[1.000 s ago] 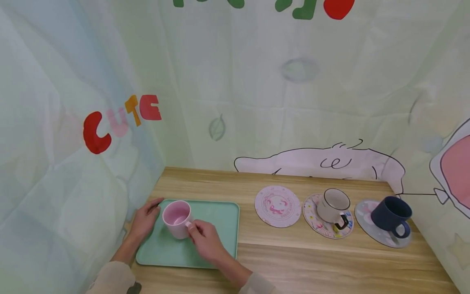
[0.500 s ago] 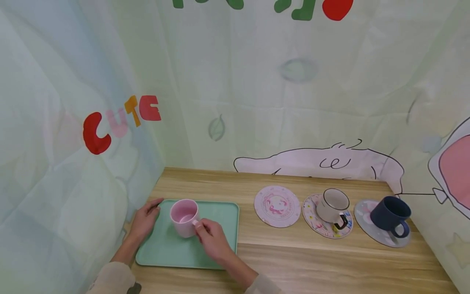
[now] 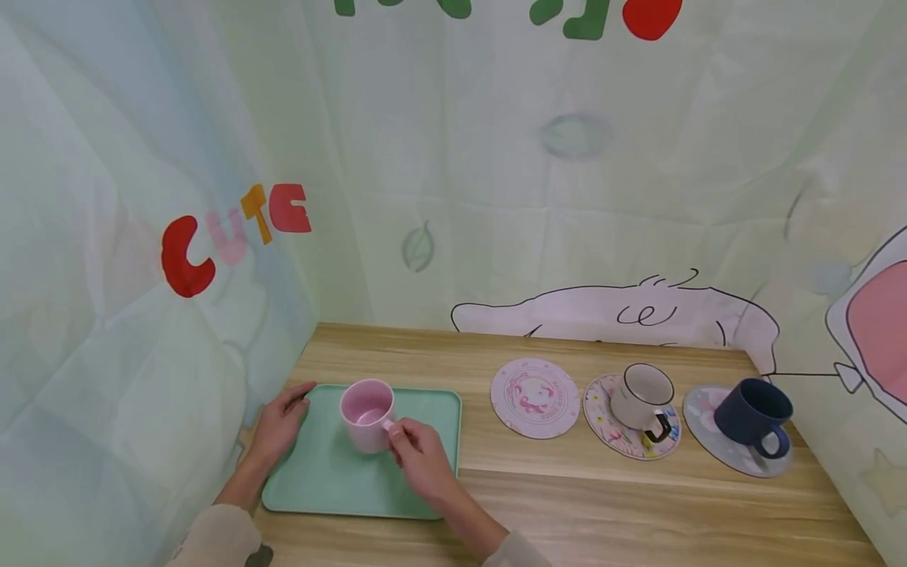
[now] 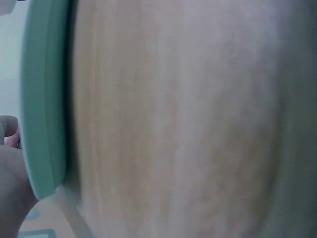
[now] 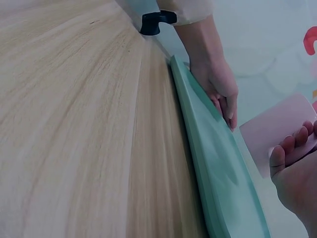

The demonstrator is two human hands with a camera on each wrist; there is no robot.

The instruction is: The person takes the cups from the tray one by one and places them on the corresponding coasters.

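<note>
A pink mug (image 3: 366,417) is over the mint-green tray (image 3: 340,490), upright in the head view. My right hand (image 3: 421,461) pinches its handle from the right. In the right wrist view the mug (image 5: 280,126) appears lifted a little off the tray (image 5: 218,163), and the curled fingers (image 5: 292,144) show at its side. At the tray's left edge, my left hand (image 3: 278,425) holds the rim near the far corner. The left wrist view has the tray's side wall (image 4: 45,99) close up, with most of that hand out of sight.
Right of the tray lies a round pink coaster (image 3: 535,398). Beyond it a white mug (image 3: 641,395) with a black handle stands on a patterned coaster (image 3: 602,417), then a navy mug (image 3: 751,413) on a grey coaster (image 3: 708,425). Printed cloth walls (image 3: 425,157) border the table.
The pink mug has moved right and slightly away over the tray, along with my right hand on its handle. My left hand and the tray have stayed put.
</note>
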